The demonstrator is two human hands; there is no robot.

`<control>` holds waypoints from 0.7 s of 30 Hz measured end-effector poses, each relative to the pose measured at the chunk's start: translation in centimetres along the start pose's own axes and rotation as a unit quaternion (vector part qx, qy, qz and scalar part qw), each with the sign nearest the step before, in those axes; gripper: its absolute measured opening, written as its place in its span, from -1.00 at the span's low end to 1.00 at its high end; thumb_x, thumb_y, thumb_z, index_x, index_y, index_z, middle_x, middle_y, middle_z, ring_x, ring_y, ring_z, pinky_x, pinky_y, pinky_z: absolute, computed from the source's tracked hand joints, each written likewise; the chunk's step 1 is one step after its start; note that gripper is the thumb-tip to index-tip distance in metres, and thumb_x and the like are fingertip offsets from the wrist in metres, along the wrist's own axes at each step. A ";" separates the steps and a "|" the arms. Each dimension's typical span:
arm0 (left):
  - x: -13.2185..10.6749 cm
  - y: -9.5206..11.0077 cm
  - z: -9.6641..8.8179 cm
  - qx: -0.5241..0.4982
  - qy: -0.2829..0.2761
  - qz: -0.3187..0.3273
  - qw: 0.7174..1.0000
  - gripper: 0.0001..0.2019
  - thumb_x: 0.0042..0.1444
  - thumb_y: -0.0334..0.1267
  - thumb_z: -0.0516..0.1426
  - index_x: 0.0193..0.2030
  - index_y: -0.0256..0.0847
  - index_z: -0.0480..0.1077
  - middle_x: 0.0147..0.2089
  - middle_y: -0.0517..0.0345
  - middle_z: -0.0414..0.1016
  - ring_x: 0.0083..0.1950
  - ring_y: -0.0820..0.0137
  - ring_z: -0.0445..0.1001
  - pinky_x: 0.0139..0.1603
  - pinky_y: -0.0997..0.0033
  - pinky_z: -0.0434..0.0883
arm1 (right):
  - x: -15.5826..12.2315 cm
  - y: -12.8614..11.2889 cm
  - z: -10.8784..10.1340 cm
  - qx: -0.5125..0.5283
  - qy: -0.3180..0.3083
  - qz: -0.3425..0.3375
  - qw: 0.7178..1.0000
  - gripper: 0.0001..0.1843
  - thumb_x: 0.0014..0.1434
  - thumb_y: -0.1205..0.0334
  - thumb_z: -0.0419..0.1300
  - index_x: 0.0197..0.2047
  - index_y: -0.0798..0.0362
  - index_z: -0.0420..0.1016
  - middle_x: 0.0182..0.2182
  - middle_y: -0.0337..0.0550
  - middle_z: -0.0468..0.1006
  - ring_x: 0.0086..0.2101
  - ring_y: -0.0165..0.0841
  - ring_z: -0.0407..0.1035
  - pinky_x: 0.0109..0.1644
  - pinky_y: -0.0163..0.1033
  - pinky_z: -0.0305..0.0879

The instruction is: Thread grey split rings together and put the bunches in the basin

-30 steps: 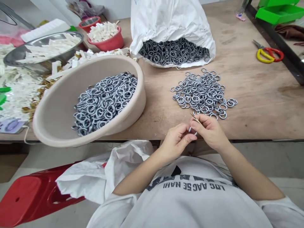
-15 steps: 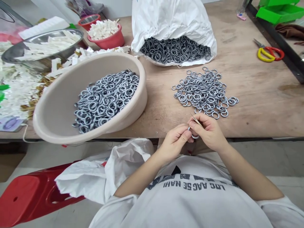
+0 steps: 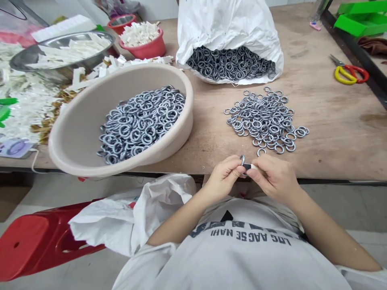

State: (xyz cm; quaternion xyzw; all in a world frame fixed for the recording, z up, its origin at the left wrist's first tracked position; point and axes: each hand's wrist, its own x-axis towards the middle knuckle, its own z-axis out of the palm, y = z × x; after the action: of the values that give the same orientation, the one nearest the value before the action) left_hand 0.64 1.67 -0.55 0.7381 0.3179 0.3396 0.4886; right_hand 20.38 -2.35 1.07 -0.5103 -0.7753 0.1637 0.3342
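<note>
My left hand (image 3: 223, 177) pinches a grey ring (image 3: 242, 159) near the front edge of the table. From the fingers of my right hand (image 3: 275, 177) a slim tool with a dark end (image 3: 247, 166) reaches to the ring; its far part is hidden in the hand, so I cannot tell its exact kind. Just beyond both hands lies a loose pile of similar grey rings (image 3: 269, 121). To the left stands a big beige basin (image 3: 75, 117), tilted in view, with many more rings (image 3: 142, 125) in it.
A white sack (image 3: 226, 24) spills darker rings at the back. Scissors (image 3: 347, 74) and green trays (image 3: 363, 24) are on the right. A metal bowl (image 3: 48, 72), a red bowl (image 3: 148, 50) and white strips crowd the left. A red stool (image 3: 27, 241) stands below.
The tool's thin pointed end stood up from my right hand before; now its dark end is against the ring. My right hand has turned and shifted right. The whole view has moved slightly.
</note>
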 end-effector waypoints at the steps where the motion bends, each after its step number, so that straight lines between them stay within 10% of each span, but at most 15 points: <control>1: 0.0 -0.1 0.0 0.002 0.000 0.003 1.000 -0.63 0.36 -0.05 0.02 -0.39 -0.20 0.41 -0.40 0.14 0.38 -0.26 0.37 0.34 -0.16 0.38 0.31 | -0.1 -0.1 0.0 -0.020 -0.002 -0.007 1.000 -0.65 0.38 0.04 0.09 -0.40 0.03 0.37 -0.49 -0.23 0.34 -0.45 -0.40 0.20 -0.34 -0.23 0.00; 14: -0.7 0.6 -0.1 -0.020 -0.028 0.045 0.998 -0.66 0.37 -0.09 0.01 -0.30 -0.22 0.47 -0.28 0.06 0.46 -0.17 0.35 0.43 -0.05 0.36 0.34 | 0.7 1.2 0.4 -0.007 0.017 0.072 0.997 -0.63 0.41 0.04 0.03 -0.40 0.03 0.36 -0.50 -0.24 0.36 -0.44 -0.40 0.25 -0.33 -0.24 0.02; 21: -0.4 -0.5 0.7 -0.292 0.078 -0.096 0.949 -0.75 0.24 -0.06 0.20 -0.24 -0.24 0.39 -0.28 0.16 0.43 -0.33 0.50 0.41 -0.23 0.49 0.41 | 0.5 -0.2 1.5 0.186 0.032 0.099 0.977 -0.78 0.33 0.04 0.18 -0.19 0.02 0.46 -0.37 -0.22 0.51 -0.34 -0.38 0.35 -0.24 -0.26 0.20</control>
State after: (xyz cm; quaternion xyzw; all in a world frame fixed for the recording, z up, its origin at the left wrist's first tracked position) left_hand 0.87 1.18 -1.33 0.5007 0.3112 0.4258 0.6864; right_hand 19.10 -1.88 0.26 -0.5183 -0.6661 0.3208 0.4298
